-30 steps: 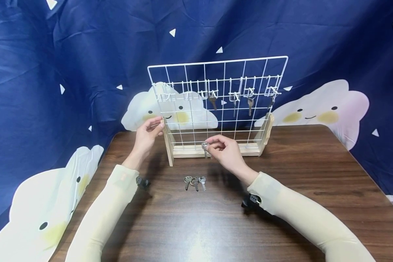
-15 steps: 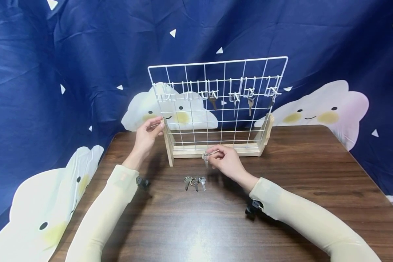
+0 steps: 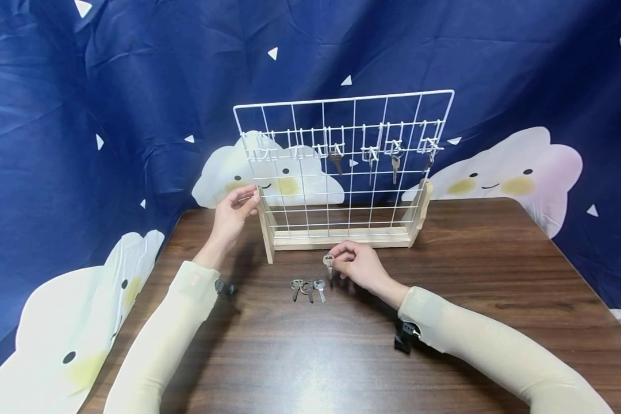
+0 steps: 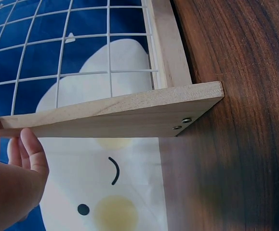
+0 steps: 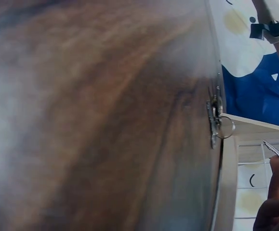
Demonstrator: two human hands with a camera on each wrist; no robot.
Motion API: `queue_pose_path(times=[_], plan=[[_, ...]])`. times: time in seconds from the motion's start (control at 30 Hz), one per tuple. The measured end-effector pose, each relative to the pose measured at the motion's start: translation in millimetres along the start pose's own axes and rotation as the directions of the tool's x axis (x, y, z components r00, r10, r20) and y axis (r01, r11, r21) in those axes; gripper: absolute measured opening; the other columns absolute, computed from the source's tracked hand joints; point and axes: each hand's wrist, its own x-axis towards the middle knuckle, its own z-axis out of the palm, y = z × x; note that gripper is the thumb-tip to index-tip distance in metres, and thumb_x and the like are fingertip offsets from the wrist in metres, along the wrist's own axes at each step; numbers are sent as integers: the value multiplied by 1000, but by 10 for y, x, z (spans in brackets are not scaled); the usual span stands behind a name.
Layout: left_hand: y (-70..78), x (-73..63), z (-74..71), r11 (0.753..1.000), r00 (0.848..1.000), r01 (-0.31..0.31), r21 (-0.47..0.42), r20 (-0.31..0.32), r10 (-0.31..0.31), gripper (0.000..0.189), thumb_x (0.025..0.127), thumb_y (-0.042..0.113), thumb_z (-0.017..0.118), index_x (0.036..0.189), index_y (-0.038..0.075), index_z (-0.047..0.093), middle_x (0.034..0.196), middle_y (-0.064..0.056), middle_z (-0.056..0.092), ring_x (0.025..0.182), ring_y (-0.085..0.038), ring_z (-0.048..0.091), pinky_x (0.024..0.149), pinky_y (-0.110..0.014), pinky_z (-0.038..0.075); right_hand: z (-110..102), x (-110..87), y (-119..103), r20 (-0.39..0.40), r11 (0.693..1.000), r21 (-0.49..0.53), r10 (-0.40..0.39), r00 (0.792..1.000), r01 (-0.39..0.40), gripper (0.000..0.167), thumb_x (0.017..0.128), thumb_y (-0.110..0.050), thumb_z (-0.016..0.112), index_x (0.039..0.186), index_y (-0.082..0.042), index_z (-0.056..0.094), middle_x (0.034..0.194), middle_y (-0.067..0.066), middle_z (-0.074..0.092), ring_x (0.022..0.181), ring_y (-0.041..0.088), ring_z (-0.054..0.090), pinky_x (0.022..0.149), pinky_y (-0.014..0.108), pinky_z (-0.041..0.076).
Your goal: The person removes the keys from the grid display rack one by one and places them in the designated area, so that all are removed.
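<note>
Head view: right fingers (image 3: 344, 248) pinch a key (image 3: 328, 260) near three loose keys (image 3: 307, 288); left fingers (image 3: 242, 192) grip the rack's wooden side (image 3: 267, 233).

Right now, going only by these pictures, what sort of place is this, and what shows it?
Probably a staged indoor workspace: a dark brown wood-grain table, a wrinkled blue cloth backdrop printed with smiling white clouds, and a white wire key rack with a pale wooden base.
</note>
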Motion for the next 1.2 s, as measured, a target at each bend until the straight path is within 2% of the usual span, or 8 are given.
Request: queue_pose_path(times=[0.07, 0.3, 0.5, 0.63, 0.93, 1.13, 1.2], plan=[[2, -2, -1, 1000, 1000, 0, 3, 2, 0, 44, 92, 12, 71, 133, 1, 59, 122, -4, 64, 102, -7, 65, 83, -23, 61, 9, -12, 20, 15, 1000, -8, 18, 1000, -18, 15, 85, -10, 74, 99, -8, 71, 77, 7, 75, 57, 22, 66, 61, 46, 62], [3, -1, 0, 1000, 1000, -3, 1, 3, 3, 44, 93, 11, 71, 133, 1, 59, 123, -6, 64, 101, -7, 65, 81, -19, 60, 32, -50, 84, 55, 993, -65, 107, 993, -104, 15, 85, -18, 77, 97, -11, 70, 79, 10, 75, 54, 17, 62, 45, 41, 57], [-12, 9, -1, 1000, 1000, -2, 1, 3, 2, 44, 92, 11, 71, 133, 1, 59, 123, -7, 64, 100, -6, 66, 83, -23, 60, 34, -39, 150, 83, 986, -77, 155, 984, -149, 15, 84, -19, 78, 95, -13, 71, 77, 6, 75, 53, 16, 61, 46, 36, 56], [-7, 6, 2, 1000, 1000, -1, -9, 2, 1, 44, 92, 11, 71, 133, 1, 59, 122, -5, 65, 100, -7, 66, 85, -26, 61, 36, -37, 175, 99, 985, -85, 159, 982, -150, 13, 83, -15, 77, 94, -12, 71, 73, 5, 73, 53, 16, 61, 48, 33, 56], [-11, 10, 5, 1000, 1000, -8, -19, 1, 8, 42, 92, 10, 71, 132, 1, 60, 118, -1, 65, 100, -7, 66, 83, -22, 61, 77, -44, 204, 108, 978, -168, 142, 984, -122, 9, 82, -12, 76, 89, -12, 73, 65, 4, 70, 49, 12, 59, 54, 26, 49], [-10, 7, 1, 1000, 1000, -4, -16, 1, 4, 42, 93, 10, 71, 132, 1, 60, 118, 1, 65, 103, -8, 66, 92, -34, 60, 84, -46, 209, 106, 959, -260, 142, 984, -111, 6, 79, -16, 77, 84, -15, 74, 58, -1, 66, 47, 10, 59, 53, 24, 46], [-6, 4, -1, 1000, 1000, -1, -14, 0, 1, 43, 93, 11, 71, 132, 1, 59, 119, 0, 65, 103, -8, 65, 92, -33, 60, 79, -48, 203, 108, 952, -288, 135, 985, -99, 5, 79, -17, 77, 83, -16, 74, 56, -3, 65, 47, 9, 59, 53, 24, 46]])
